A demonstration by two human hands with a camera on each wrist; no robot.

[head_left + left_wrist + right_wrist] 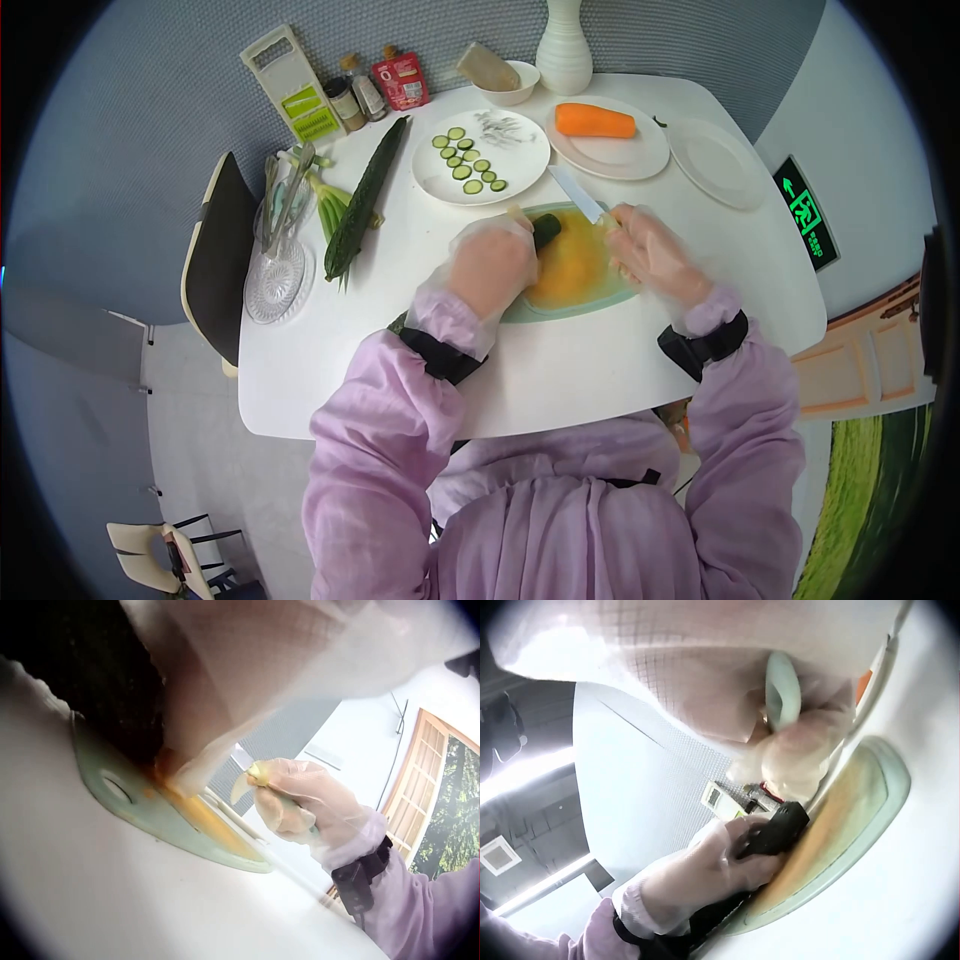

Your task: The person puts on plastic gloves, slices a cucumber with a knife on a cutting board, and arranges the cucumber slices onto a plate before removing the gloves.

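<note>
I see my left hand, gloved, lying palm down with its fingers curled over the cucumber, pinning it to the cutting board near the board's left end. The forearm runs in from the lower left, sleeve bunched at the wrist. To the right, my right hand is clenched round the handle of the knife; its blade angles up and left, just beside the cucumber's cut end, over the board.
</note>
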